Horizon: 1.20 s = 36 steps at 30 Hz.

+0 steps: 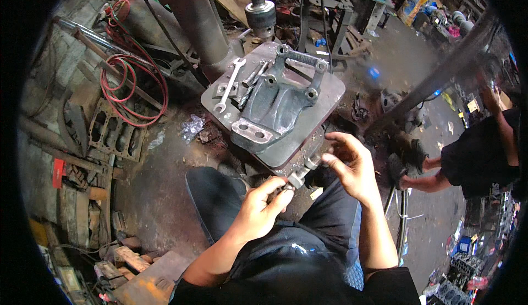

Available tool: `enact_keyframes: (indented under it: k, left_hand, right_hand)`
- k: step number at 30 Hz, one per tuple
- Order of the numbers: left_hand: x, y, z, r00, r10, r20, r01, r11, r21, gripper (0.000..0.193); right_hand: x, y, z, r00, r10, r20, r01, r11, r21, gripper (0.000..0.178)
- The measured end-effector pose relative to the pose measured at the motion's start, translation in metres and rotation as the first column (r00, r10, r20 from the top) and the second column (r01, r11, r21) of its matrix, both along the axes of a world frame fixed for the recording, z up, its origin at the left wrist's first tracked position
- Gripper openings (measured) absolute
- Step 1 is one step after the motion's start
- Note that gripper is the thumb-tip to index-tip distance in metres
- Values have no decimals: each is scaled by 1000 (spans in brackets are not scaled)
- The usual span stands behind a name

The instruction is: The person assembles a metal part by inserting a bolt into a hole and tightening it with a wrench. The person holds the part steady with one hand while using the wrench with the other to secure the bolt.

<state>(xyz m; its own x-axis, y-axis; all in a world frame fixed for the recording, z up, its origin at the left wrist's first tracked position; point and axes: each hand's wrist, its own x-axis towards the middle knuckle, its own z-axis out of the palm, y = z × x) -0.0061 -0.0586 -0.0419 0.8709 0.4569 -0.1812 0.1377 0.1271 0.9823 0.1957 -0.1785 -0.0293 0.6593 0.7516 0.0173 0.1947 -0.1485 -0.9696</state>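
Note:
My left hand (258,209) is closed around one end of a metal piece like a bolt with a nut (297,179), held tilted above my lap. My right hand (355,167) is by its far end, fingers curved and apart; whether a fingertip touches it is hard to see. Beyond the hands is a grey metal plate (269,159). On it lies a dark cast bracket (278,104) with several holes and a bright foot. Left of the bracket rest an open-ended wrench (231,85), a drill bit (247,93) and a small metal block (224,91).
A drill chuck (260,18) hangs over the plate's far edge beside a thick column (195,24). Red hose (132,93) is coiled at left near metal scraps. A dark bar (434,74) slants across the right, where another person (478,156) stands.

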Motion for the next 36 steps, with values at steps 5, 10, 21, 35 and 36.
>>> enact_keyframes:
  k: [5,10,21,35,36]
  left_hand:
    - [-1,0,3,998,24,-59,-18,994,106,20]
    - [-7,3,2,999,23,-42,-21,998,57,23]
    - [-15,5,-1,995,61,-74,-60,998,17,20]
    - [-18,5,-7,992,9,-125,5,994,112,20]
    - [-18,4,-7,994,-3,-110,21,985,170,20]
  right_hand:
    - [-8,0,0,950,233,-208,-165,939,301,43]
    - [-4,7,-3,985,-65,162,68,997,-19,38]
    - [-8,6,-8,985,-21,-173,23,1000,14,33]
    - [-15,2,-4,971,173,-166,-148,977,152,22]
    - [-17,0,0,965,258,36,-260,961,93,20]
